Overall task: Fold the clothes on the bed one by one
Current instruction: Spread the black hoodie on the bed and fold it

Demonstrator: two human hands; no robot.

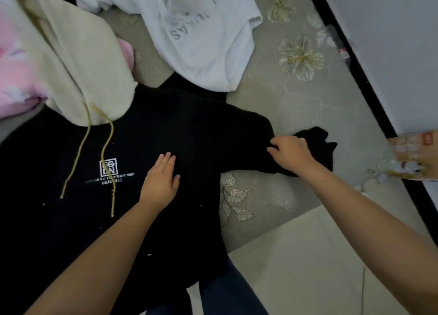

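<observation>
A black hoodie (194, 129) with a small white chest print lies spread flat on the bed (272, 196), its cream hood (78, 61) and two drawstrings toward the upper left. My left hand (161, 179) presses flat on the hoodie's chest, fingers straight. Over at the right, my right hand (290, 152) grips the black right sleeve (317, 144) near its cuff, fingers curled into the fabric. A white sweatshirt (208, 30) with grey lettering lies crumpled beyond the hoodie.
A pink floral cloth (14, 77) is bunched at the left edge. The grey bedcover has cream flower patterns (301, 56). A dark bed frame edge (355, 65) runs along the right, with a cardboard box (414, 153) beside it. Pale floor (308, 267) shows below.
</observation>
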